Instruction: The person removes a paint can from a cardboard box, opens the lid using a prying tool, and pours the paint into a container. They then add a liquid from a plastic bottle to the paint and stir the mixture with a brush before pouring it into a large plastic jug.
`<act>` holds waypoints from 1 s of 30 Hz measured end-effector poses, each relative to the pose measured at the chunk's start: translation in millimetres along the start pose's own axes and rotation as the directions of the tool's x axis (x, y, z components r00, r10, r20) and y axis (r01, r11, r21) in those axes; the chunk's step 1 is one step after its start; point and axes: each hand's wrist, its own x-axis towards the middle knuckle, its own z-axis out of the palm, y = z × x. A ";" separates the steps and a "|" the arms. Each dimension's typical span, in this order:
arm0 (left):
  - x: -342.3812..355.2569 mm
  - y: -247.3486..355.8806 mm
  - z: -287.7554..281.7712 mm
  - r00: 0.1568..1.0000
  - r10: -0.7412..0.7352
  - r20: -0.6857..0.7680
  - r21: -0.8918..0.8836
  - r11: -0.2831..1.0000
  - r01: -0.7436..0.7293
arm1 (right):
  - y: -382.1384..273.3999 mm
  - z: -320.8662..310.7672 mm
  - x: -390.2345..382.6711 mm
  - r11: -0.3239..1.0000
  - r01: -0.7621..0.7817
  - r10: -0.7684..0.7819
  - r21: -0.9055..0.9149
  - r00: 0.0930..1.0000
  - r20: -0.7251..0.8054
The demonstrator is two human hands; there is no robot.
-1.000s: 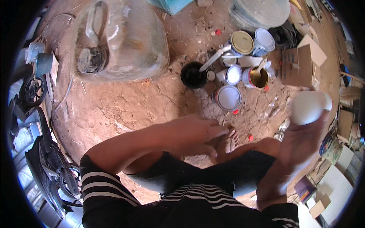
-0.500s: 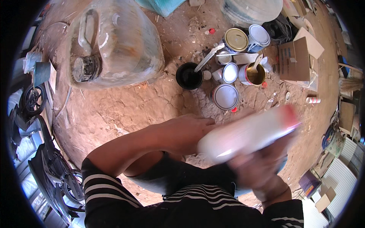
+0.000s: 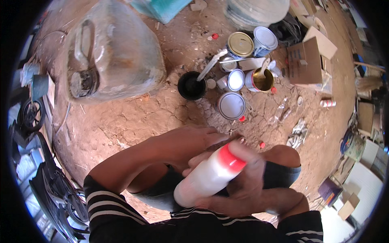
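Observation:
My right hand (image 3: 253, 178) is wrapped round a white plastic bottle (image 3: 204, 178) with a ribbed red cap (image 3: 233, 158). The bottle tilts over my lap, cap end up and to the right, and is slightly blurred. My left hand (image 3: 198, 137) lies just beyond it with fingers loosely stretched to the right. It seems to hold nothing, though its underside is hidden. In front of my hands stand a closed paint can (image 3: 231, 106), a black pot (image 3: 192, 86) with a white-smeared stick in it, and an open can (image 3: 263, 83) with a brush inside.
A big grimy jerrycan (image 3: 121, 56) lies at the left. Further tins, one gold-lidded (image 3: 240, 44), are clustered beyond the closed can. A cardboard box (image 3: 306, 62) stands at the right. Small red caps (image 3: 262, 144) and a rag (image 3: 298, 133) lie on the cracked earth floor. A motorbike (image 3: 48, 182) is at the left edge.
The bottle has swung left and toward my body with my right hand, its cap now steeper and nearer the middle. My left hand has stayed about where it was. The view has shifted slightly.

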 end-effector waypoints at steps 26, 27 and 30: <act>-6.1 -12.6 20.4 0.996 -0.018 -0.090 -0.037 0.999 0.015 | 14.8 -46.4 16.1 0.960 0.278 -0.266 0.013 0.929 -0.257; -3.4 -12.0 19.0 0.996 -0.057 -0.066 -0.007 0.998 0.056 | 18.6 -48.3 17.9 0.954 0.297 -0.283 0.034 0.934 -0.219; -10.7 -4.4 21.9 0.992 -0.017 -0.126 0.038 0.999 0.022 | -13.3 -60.2 33.0 0.939 0.340 -0.311 -0.043 0.791 -0.527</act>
